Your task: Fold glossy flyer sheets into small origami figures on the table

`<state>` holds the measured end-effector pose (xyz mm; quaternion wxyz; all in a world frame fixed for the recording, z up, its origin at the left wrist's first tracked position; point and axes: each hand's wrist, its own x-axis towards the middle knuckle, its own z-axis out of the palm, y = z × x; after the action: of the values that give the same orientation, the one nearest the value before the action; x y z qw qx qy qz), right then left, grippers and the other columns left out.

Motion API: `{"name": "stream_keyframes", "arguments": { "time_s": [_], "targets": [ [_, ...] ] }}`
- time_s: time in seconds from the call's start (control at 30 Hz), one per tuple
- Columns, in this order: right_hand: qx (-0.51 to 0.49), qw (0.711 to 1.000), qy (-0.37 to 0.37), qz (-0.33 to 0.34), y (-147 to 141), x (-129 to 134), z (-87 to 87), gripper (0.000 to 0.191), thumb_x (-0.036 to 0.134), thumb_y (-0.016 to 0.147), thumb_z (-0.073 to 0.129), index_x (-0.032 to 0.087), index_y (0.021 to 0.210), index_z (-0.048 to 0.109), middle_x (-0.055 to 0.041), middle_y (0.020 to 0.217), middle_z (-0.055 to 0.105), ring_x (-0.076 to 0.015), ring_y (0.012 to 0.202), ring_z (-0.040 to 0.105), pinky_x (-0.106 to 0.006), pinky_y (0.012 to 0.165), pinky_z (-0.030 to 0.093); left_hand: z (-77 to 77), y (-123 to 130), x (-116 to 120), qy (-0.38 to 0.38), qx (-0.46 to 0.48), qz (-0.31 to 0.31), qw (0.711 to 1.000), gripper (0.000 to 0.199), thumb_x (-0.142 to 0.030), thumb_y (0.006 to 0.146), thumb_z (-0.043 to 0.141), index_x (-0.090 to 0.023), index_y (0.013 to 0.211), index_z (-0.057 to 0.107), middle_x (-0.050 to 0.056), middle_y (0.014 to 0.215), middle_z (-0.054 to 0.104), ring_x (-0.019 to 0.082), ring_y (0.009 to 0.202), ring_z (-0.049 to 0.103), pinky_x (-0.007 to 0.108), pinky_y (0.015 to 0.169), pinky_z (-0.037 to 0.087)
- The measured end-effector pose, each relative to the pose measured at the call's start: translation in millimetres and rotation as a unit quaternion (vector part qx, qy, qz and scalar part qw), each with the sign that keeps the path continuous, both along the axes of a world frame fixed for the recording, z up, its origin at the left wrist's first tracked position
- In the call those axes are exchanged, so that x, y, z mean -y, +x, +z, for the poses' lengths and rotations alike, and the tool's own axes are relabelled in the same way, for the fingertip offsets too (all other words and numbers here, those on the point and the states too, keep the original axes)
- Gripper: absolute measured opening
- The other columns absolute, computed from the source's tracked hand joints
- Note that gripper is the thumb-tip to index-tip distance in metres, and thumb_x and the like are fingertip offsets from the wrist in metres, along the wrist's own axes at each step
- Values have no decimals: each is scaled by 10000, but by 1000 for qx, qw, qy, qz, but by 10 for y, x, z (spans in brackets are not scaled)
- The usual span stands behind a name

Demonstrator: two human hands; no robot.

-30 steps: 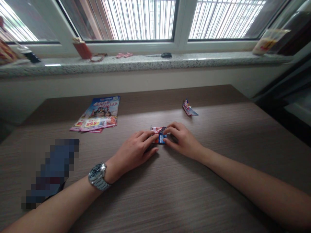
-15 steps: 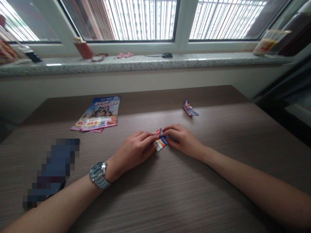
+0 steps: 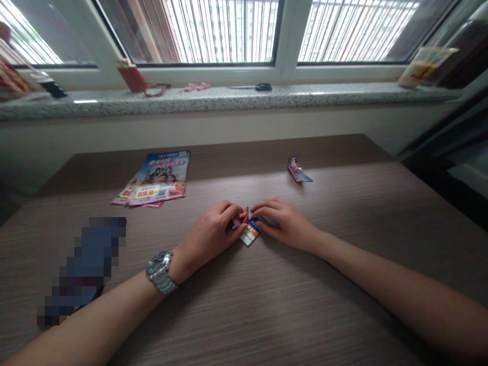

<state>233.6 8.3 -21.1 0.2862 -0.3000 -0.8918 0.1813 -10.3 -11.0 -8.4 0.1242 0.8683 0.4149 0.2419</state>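
A small folded piece of printed paper point(image 3: 249, 234), coloured white, orange, blue and red, lies on the wooden table between my hands. My left hand point(image 3: 213, 229), with a metal watch point(image 3: 161, 272) on its wrist, pinches the paper's left side between thumb and fingers. From the right, my right hand point(image 3: 284, 223) grips the other edge with bent fingers. Parts of the paper are hidden under the fingertips. Farther back on the right stands a second folded paper piece point(image 3: 297, 172), touched by neither hand.
Glossy flyers point(image 3: 158, 178) lie stacked at the back left of the table point(image 3: 236, 315). A blurred-out dark blue object point(image 3: 89, 262) is near my left forearm. On the stone windowsill point(image 3: 305, 96) are scissors point(image 3: 261, 87), a red box point(image 3: 131, 76) and a plastic cup point(image 3: 423, 67).
The folded paper has shifted slightly toward me and turned a little. My left fingers are more bent around its left side; my right hand has barely moved.
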Motion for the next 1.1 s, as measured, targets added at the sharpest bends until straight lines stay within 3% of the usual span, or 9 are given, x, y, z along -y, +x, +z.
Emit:
{"name": "stream_keyframes", "arguments": {
  "time_s": [0.4,0.7,0.9,1.1],
  "targets": [
    [7,998,-2,-63,-73,71,7,251,305,942,713,218,1171,660,-97,1119,729,-266,1059,667,-432,924,529,35,60,22,-38,44,13,998,159,-231,949,647,-207,1098,597,46,1015,674,166,827,657,286,745,521],
    [14,998,19,-63,-81,83,0,316,328,940,717,193,1216,644,-123,1182,722,-283,1091,676,-441,947,544,-45,49,11,-42,60,10,997,410,-214,959,635,-222,1351,517,46,1066,683,154,838,664,278,781,538],
    [30,998,38,-50,-80,92,5,260,308,999,640,219,1243,622,-106,1160,750,-260,1081,700,-413,932,551,10,69,18,-59,65,-8,996,333,-167,952,619,-226,1278,592,63,1169,635,154,904,656,265,804,537],
    [46,996,63,-40,-72,106,29,216,218,1005,608,213,1218,650,-110,1222,742,-255,1084,712,-405,928,567,45,81,24,-76,71,2,995,250,-183,943,638,-200,1191,614,46,1072,635,147,835,648,277,779,544]
  ]
}}
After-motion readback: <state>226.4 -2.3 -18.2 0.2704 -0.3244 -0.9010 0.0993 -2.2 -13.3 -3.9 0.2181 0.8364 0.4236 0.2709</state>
